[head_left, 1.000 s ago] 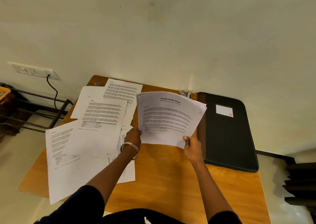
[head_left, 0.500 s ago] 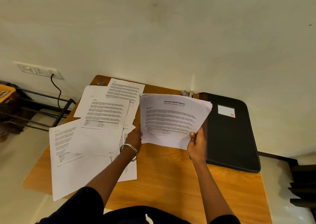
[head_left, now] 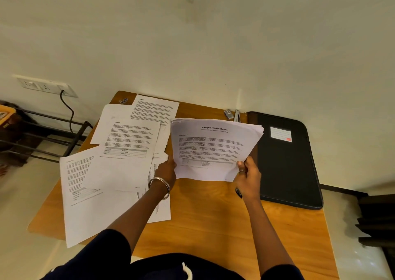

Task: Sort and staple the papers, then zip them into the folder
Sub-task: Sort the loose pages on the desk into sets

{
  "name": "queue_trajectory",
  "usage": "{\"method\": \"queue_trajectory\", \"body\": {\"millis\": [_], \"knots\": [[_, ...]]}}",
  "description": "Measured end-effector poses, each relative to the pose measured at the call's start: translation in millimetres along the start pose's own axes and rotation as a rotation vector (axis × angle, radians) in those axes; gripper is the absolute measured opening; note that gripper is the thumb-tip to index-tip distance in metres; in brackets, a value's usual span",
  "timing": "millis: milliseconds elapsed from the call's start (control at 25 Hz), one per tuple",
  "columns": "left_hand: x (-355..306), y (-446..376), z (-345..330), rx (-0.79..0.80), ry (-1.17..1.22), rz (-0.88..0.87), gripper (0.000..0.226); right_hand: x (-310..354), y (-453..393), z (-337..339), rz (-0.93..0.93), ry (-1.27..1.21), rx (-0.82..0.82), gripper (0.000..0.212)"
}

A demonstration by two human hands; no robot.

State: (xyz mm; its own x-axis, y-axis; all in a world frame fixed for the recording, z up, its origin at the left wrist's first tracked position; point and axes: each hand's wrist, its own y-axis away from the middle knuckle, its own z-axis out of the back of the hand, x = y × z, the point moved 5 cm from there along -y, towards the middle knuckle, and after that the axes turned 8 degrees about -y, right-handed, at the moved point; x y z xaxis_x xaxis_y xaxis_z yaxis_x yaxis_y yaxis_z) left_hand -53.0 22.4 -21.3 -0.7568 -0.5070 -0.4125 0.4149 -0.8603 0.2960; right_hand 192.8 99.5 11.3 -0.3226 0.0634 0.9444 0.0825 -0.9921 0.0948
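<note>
Head view: both hands hold one gathered stack of printed sheets (head_left: pixel 215 149) — top page headed "Sample Health Report" — lifted off the wooden desk (head_left: pixel 209 211) and tilted toward the camera. The left hand (head_left: pixel 165 169) grips the stack's lower left edge, its fingers hidden behind the paper; the right hand (head_left: pixel 248 177) pinches the lower right corner, thumb curled over the front. The far edges of the sheets fan unevenly, so the stack looks not yet squared.

The stapler (head_left: pixel 236 115) — probably that, though it is small and partly hidden — lies beyond the stack's top right corner at the desk's back edge, beside a small staple box (head_left: pixel 228 114). It sits on the right hand's side, so that hand is the nearer one to reach for it.

The black zip folder (head_left: pixel 286 160) lies closed just right of the right hand, long axis running away from the person. Loose pages (head_left: pixel 119 155) are spread overlapping to the left, still unsorted.
</note>
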Motion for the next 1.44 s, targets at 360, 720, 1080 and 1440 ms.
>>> {"method": "queue_trajectory", "body": {"millis": [360, 720, 1080, 1440], "knots": [[12, 24, -4, 0.546, 0.414, 0.234, 0.01, -11, -10, 23, -0.365, -0.128, 0.187, 0.012], [-9, 17, 16, 0.48, 1.103, 0.137, 0.038, -28, 20, 30, -0.579, -0.174, 0.248, 0.016], [-26, 14, -3, 0.188, 1.001, 0.258, 0.025, -33, 30, 28, -0.503, -0.067, 0.191, 0.019], [-22, 24, 1, 0.13, 0.825, 0.07, 0.037, 20, -4, 34, -0.468, -0.4, 0.13, 0.019]]}}
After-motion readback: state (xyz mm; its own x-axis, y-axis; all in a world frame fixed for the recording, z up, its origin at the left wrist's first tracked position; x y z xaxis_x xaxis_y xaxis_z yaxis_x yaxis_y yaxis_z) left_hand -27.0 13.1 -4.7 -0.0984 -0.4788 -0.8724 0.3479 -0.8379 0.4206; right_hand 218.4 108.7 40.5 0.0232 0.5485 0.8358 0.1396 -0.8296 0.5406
